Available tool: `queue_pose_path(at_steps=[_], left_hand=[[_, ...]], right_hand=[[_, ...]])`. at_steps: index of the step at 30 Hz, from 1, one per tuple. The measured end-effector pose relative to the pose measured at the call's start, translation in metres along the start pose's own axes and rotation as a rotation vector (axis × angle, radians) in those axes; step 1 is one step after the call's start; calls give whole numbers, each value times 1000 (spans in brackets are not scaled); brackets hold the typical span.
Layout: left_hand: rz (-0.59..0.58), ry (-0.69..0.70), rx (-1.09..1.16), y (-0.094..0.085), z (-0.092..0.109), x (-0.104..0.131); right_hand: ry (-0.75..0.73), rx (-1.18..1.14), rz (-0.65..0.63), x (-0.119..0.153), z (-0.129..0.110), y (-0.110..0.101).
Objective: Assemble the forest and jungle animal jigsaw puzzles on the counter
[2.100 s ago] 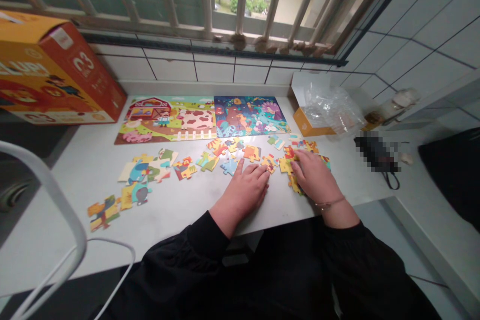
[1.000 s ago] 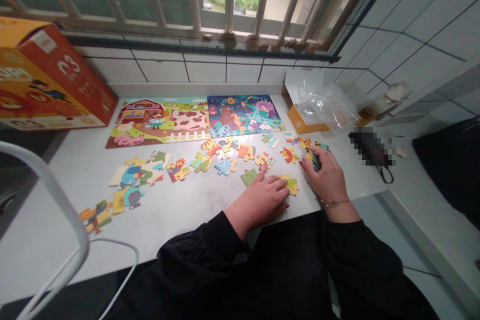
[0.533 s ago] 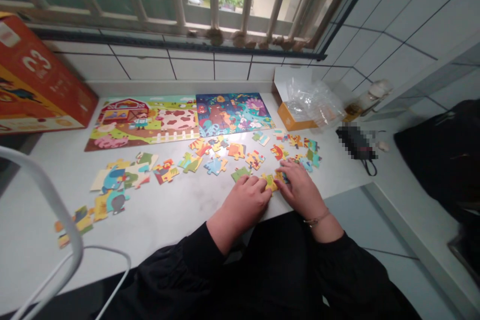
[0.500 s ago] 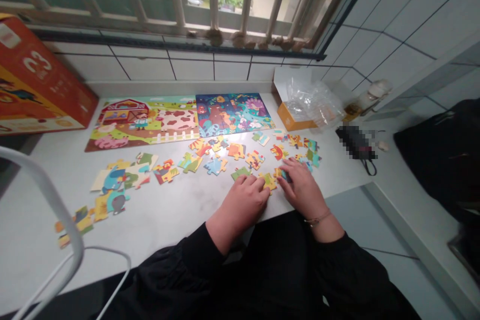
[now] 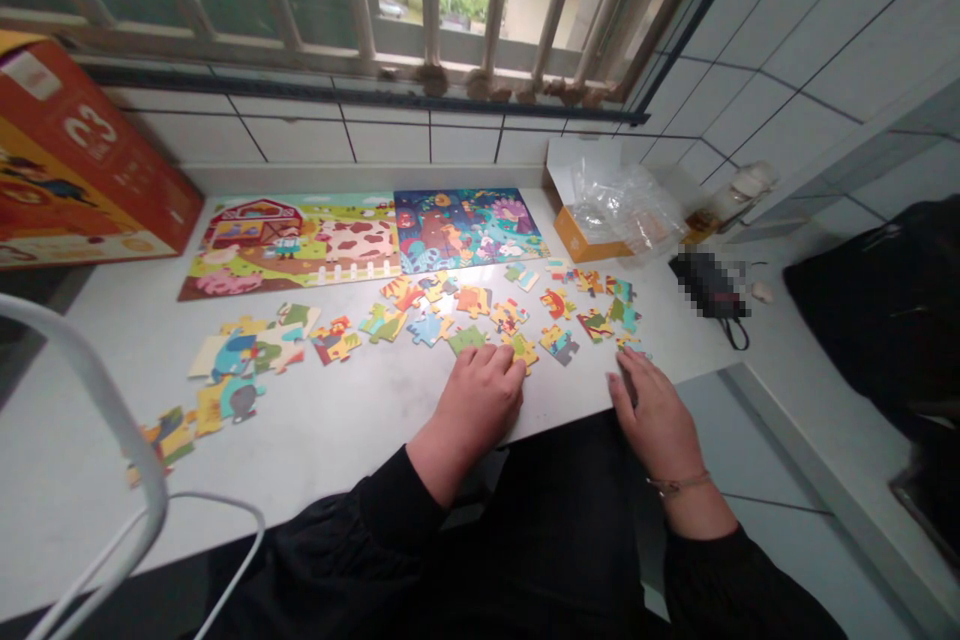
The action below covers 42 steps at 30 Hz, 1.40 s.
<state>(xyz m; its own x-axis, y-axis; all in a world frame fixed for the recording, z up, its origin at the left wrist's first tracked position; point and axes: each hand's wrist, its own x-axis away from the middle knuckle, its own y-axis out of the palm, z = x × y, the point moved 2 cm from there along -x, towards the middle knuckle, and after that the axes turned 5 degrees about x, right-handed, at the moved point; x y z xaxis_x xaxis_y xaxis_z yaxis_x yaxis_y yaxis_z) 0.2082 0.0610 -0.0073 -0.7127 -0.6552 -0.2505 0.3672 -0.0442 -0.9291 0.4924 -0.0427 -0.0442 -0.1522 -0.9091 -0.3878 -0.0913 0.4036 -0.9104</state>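
My left hand [image 5: 484,395] rests on the counter with its fingers curled together, touching a yellow-green puzzle piece [image 5: 523,350]; whether it grips the piece is hard to tell. Beside it lies a green piece [image 5: 469,339]. My right hand [image 5: 656,410] is at the counter's front edge, thumb apart from the fingers, its fingertips by a small piece partly hidden behind them. Between the hands lies a blue and yellow piece [image 5: 559,344]. Other loose pieces are spread behind. Several joined pieces [image 5: 236,355] form a shape at the left.
Behind the pieces lie a farm picture [image 5: 292,245] and a dark blue forest picture [image 5: 469,230]. An orange box [image 5: 97,160] stands at back left. An open box with plastic wrap [image 5: 592,240], a black pouch [image 5: 709,282] and a white cable [image 5: 142,440] are around.
My right hand has moved right and toward the front edge, away from the blue and yellow piece, uncovering pieces. My left hand has shifted slightly left.
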Motion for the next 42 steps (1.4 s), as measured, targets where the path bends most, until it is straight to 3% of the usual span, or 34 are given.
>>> queue_pose_path(at_steps=[5,9,13,17,21,24,28,31,34,42], left_hand=[[37,53,10,2,5,11],[107,59,20,0,7,29],[98,10,27,-5,6,49],[79,-62,12,-13,-2,70],[125,-195,-46,-29,-30,104],[195,-404,-129,-49,-67,137],[165,-739,-245,-80,-126,169],[46,-832,-234,-97,-156,179],[7,-854,-230,-105,-168,184],[76,-1031,-250,-109,-183,197]], right_hand=[[35,40,-8,-11,4,1],[0,61,19,-25,-9,3],[-75,-66,5,-37,-41,7],[-223,-233,13,-39,-98,8],[-410,-298,-65,-27,-162,10],[-460,-277,-100,-20,-188,14],[-428,-237,-95,-20,-192,19],[-423,-223,-81,-20,-189,21],[-421,-207,-80,-19,-187,23],[-389,-178,-89,-18,-189,22]])
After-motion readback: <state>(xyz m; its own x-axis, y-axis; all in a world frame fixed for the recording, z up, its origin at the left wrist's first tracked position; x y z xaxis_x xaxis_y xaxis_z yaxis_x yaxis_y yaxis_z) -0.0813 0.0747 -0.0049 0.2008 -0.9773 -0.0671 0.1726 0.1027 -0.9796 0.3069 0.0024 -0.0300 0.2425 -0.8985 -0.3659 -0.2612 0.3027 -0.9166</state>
